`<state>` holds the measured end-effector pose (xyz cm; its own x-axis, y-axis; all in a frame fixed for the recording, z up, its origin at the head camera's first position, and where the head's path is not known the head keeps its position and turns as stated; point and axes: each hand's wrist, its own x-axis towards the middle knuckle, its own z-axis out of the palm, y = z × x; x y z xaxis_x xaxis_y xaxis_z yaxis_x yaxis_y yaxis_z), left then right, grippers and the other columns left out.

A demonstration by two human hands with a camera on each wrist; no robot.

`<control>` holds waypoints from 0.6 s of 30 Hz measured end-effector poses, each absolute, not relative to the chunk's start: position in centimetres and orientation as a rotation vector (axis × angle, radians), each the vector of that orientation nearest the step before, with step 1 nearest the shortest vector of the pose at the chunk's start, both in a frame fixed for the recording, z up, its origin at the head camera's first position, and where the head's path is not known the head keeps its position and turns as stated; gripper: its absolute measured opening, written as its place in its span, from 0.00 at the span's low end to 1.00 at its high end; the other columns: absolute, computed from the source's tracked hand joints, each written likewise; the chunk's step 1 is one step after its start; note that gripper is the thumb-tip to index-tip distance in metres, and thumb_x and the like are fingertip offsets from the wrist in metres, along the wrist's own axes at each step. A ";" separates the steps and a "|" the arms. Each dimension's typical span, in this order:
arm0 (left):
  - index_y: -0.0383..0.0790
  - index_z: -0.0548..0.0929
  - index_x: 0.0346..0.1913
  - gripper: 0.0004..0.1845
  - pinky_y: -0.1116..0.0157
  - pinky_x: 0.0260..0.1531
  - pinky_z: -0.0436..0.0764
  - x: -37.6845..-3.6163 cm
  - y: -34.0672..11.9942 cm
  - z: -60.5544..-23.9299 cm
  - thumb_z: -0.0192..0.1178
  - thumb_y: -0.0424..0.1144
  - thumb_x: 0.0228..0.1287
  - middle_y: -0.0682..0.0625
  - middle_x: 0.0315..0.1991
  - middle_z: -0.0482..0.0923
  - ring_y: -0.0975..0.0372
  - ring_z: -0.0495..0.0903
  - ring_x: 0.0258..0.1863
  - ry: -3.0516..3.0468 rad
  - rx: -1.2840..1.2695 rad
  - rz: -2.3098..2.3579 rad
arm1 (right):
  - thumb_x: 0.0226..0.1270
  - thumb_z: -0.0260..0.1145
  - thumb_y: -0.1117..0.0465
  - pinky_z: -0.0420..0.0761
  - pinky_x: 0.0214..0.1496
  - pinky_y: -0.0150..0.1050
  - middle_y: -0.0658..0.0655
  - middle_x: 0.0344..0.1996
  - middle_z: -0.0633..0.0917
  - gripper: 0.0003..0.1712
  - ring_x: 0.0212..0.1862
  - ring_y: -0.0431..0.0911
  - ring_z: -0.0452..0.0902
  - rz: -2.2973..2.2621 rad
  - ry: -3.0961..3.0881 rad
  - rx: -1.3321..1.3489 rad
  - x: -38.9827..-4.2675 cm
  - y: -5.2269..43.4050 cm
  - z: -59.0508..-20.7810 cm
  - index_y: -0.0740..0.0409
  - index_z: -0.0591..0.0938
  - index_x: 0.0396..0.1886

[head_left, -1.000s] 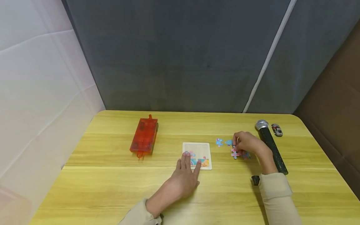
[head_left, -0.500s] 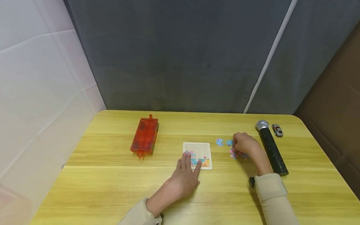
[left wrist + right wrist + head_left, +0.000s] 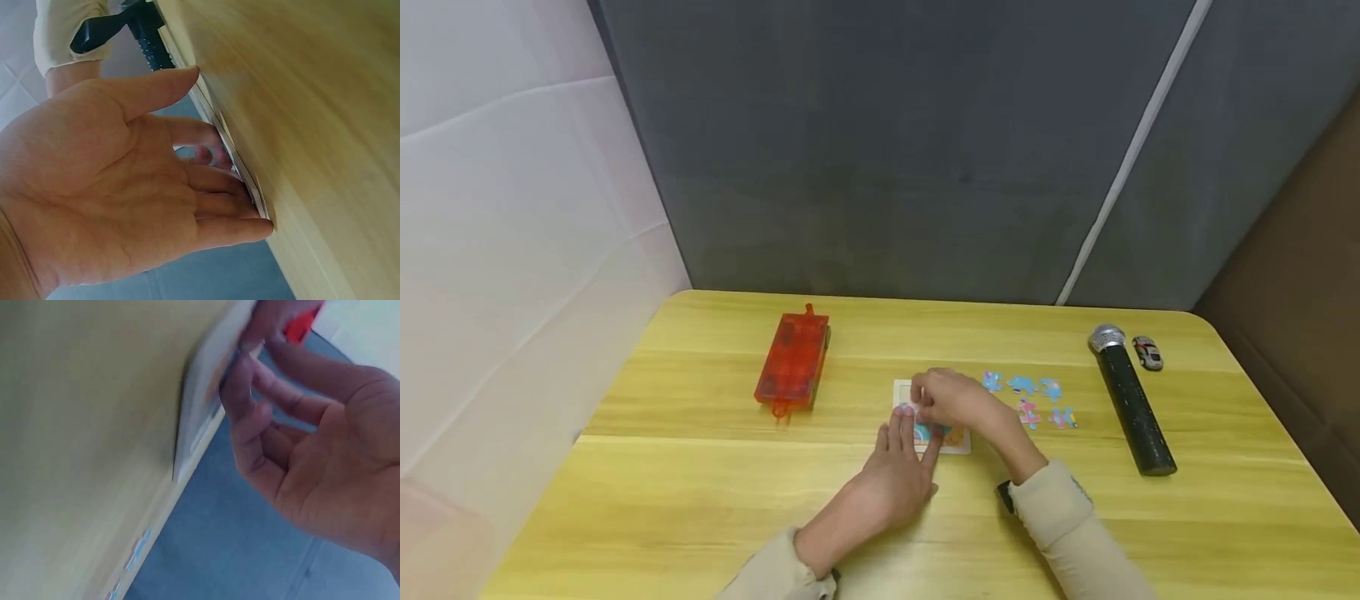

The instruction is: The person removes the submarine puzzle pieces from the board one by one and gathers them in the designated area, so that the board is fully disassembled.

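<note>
Colours on the yellow wood-grain counter (image 3: 700,500)

The puzzle tray (image 3: 901,389) is white with blue, pink and orange picture pieces; the loose puzzle pieces (image 3: 1033,398) are blue and pink. The box (image 3: 793,361) is translucent red, the microphone (image 3: 1131,404) black with a silver head, the sleeves (image 3: 1060,517) beige.
</note>
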<state>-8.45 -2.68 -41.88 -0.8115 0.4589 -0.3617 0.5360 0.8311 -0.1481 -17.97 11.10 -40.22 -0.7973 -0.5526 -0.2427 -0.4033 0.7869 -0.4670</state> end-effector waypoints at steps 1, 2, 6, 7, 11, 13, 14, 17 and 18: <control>0.50 0.59 0.89 0.38 0.48 0.81 0.70 -8.5 -2.6 -41.8 0.51 0.60 0.87 0.27 0.86 0.54 0.38 0.56 0.87 2.697 0.754 -0.349 | 0.76 0.73 0.69 0.83 0.42 0.41 0.54 0.40 0.85 0.04 0.39 0.45 0.78 -0.528 2.638 -0.703 -17.8 10.7 -40.4 0.59 0.85 0.44; 0.50 0.59 0.89 0.38 0.48 0.81 0.70 -8.5 -2.6 -41.8 0.51 0.60 0.86 0.27 0.86 0.54 0.38 0.56 0.87 2.696 0.756 -0.347 | 0.76 0.72 0.70 0.83 0.41 0.42 0.55 0.40 0.83 0.04 0.39 0.46 0.77 -0.500 2.664 -0.688 -17.7 10.4 -40.5 0.59 0.84 0.43; 0.52 0.61 0.89 0.37 0.49 0.80 0.71 -8.0 -2.5 -41.2 0.52 0.60 0.86 0.28 0.86 0.56 0.39 0.57 0.87 2.710 0.748 -0.381 | 0.76 0.68 0.73 0.80 0.38 0.42 0.55 0.40 0.79 0.07 0.37 0.47 0.74 -0.426 2.720 -0.650 -17.3 9.8 -40.8 0.58 0.82 0.40; 0.53 0.61 0.89 0.37 0.49 0.80 0.71 -7.9 -2.4 -41.2 0.52 0.61 0.86 0.29 0.85 0.57 0.39 0.58 0.86 2.721 0.740 -0.405 | 0.76 0.68 0.73 0.80 0.38 0.42 0.55 0.40 0.78 0.07 0.37 0.47 0.74 -0.426 2.719 -0.645 -17.3 9.8 -40.8 0.57 0.81 0.40; 0.58 0.62 0.88 0.36 0.49 0.81 0.70 -7.3 -1.8 -41.4 0.50 0.63 0.85 0.31 0.84 0.62 0.41 0.62 0.85 2.756 0.703 -0.514 | 0.75 0.69 0.73 0.78 0.36 0.40 0.54 0.38 0.78 0.08 0.35 0.46 0.73 -0.438 2.719 -0.637 -17.2 9.7 -40.8 0.57 0.81 0.39; 0.60 0.62 0.88 0.36 0.48 0.81 0.70 -7.1 -1.6 -41.3 0.50 0.65 0.85 0.32 0.83 0.65 0.42 0.65 0.84 2.762 0.677 -0.551 | 0.75 0.70 0.73 0.78 0.35 0.39 0.54 0.38 0.78 0.08 0.35 0.46 0.73 -0.444 2.721 -0.631 -17.2 9.7 -40.9 0.57 0.81 0.39; 0.61 0.62 0.88 0.36 0.48 0.81 0.70 -7.1 -1.5 -41.3 0.50 0.65 0.85 0.32 0.82 0.66 0.42 0.66 0.83 2.763 0.672 -0.563 | 0.75 0.70 0.73 0.78 0.35 0.39 0.54 0.38 0.78 0.08 0.35 0.46 0.73 -0.448 2.723 -0.629 -17.2 9.7 -40.9 0.58 0.81 0.39; 0.63 0.63 0.88 0.36 0.47 0.80 0.71 -7.0 -1.4 -41.3 0.51 0.65 0.84 0.33 0.79 0.71 0.42 0.71 0.81 2.768 0.675 -0.618 | 0.75 0.71 0.72 0.76 0.35 0.38 0.54 0.38 0.77 0.09 0.35 0.46 0.73 -0.462 2.718 -0.616 -17.2 9.7 -40.9 0.57 0.80 0.39; 0.62 0.63 0.88 0.36 0.46 0.80 0.71 -6.9 -1.4 -41.3 0.51 0.65 0.84 0.33 0.78 0.73 0.43 0.72 0.80 2.767 0.682 -0.638 | 0.75 0.71 0.72 0.76 0.35 0.38 0.54 0.38 0.77 0.09 0.35 0.46 0.72 -0.471 2.716 -0.613 -17.2 9.7 -40.9 0.56 0.80 0.39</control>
